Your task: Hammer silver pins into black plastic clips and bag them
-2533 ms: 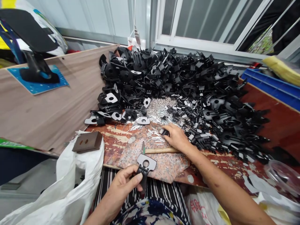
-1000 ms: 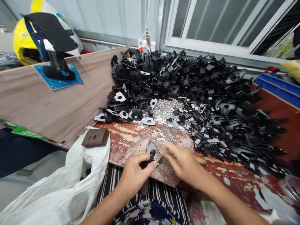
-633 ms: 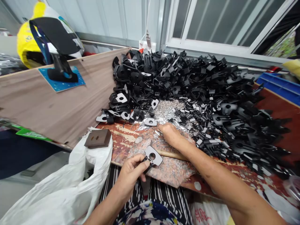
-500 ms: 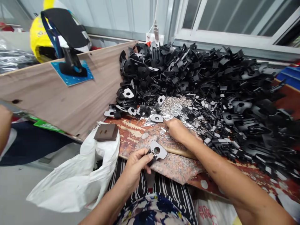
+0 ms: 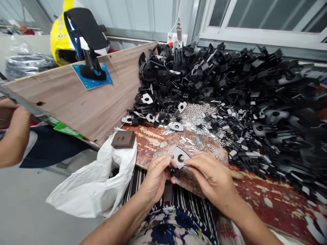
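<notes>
While both hands meet just off the centre of the view, toward five o'clock, they have a clip part (image 5: 178,150) between them, over a speckled pinkish stone slab (image 5: 168,137). It shows a flat, matte grey face, tilted, with angled edges and one round hole; its dark lower end is mostly hidden by fingers. From the part's eight o'clock, the left hand (image 5: 158,177) is clamped on that lower end. At its four o'clock, the right hand (image 5: 214,177) has thumb and fingertips together at the grey edge; whether something thin lies between them, I cannot tell. Loose silvery pins (image 5: 190,148) lie on the slab at one o'clock. Beyond, black parts (image 5: 222,75) heap from eleven to three. A wooden handle (image 5: 237,175) pokes out past the right hand, between three and four.
</notes>
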`<move>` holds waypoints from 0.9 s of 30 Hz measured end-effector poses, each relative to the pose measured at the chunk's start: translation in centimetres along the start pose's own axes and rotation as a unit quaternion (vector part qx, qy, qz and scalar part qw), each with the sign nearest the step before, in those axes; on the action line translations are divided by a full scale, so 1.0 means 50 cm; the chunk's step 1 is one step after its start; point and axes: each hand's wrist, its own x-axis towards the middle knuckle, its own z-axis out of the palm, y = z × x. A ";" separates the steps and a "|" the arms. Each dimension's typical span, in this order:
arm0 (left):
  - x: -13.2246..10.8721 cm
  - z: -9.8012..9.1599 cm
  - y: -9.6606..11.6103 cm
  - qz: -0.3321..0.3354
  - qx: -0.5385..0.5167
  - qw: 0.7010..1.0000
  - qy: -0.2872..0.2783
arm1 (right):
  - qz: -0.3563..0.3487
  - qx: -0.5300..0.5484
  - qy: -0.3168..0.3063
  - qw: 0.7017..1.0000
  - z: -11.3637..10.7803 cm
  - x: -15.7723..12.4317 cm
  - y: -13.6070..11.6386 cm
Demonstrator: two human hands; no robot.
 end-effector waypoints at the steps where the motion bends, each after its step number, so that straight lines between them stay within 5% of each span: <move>1: -0.001 0.002 -0.002 -0.002 -0.004 1.000 0.002 | -0.010 0.006 -0.005 1.000 0.007 0.000 -0.012; 13: -0.022 0.017 -0.013 -0.015 -0.016 0.999 0.034 | -0.076 -0.111 -0.014 0.991 0.032 -0.001 -0.032; 21: -0.025 0.039 -0.032 -0.020 -0.051 0.995 0.084 | -0.237 -0.332 0.014 0.913 0.081 0.005 -0.057; 27: -0.060 0.017 -0.015 -0.027 -0.035 0.998 0.036 | -0.194 -0.207 -0.016 0.959 0.065 -0.002 -0.062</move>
